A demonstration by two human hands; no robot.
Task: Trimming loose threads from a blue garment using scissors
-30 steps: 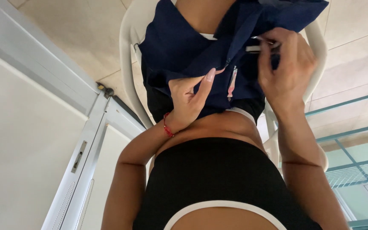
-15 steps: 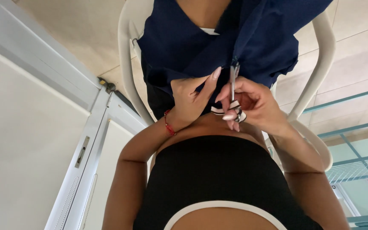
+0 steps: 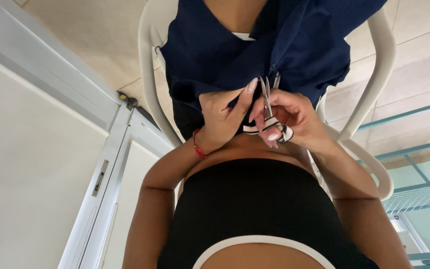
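Observation:
A navy blue garment (image 3: 274, 45) hangs over a white plastic chair in front of me. My left hand (image 3: 222, 117), with a red string bracelet at the wrist, pinches the garment's lower edge, index finger stretched out. My right hand (image 3: 294, 117) holds a small pair of silver scissors (image 3: 267, 102) by the finger loops. The blades point up at the fabric edge, right beside my left index fingertip. The blades look nearly closed. I am wearing a black top with white trim (image 3: 255, 209).
The white chair (image 3: 148, 74) stands on a beige tiled floor (image 3: 85, 35). A white door with a metal frame (image 3: 100, 174) runs along the left. A glass surface with teal bars (image 3: 414, 189) lies at the right.
My right hand came down from the upper right of the garment to beside my left hand, and it now holds the scissors up at the fabric edge. My left hand kept its pinch.

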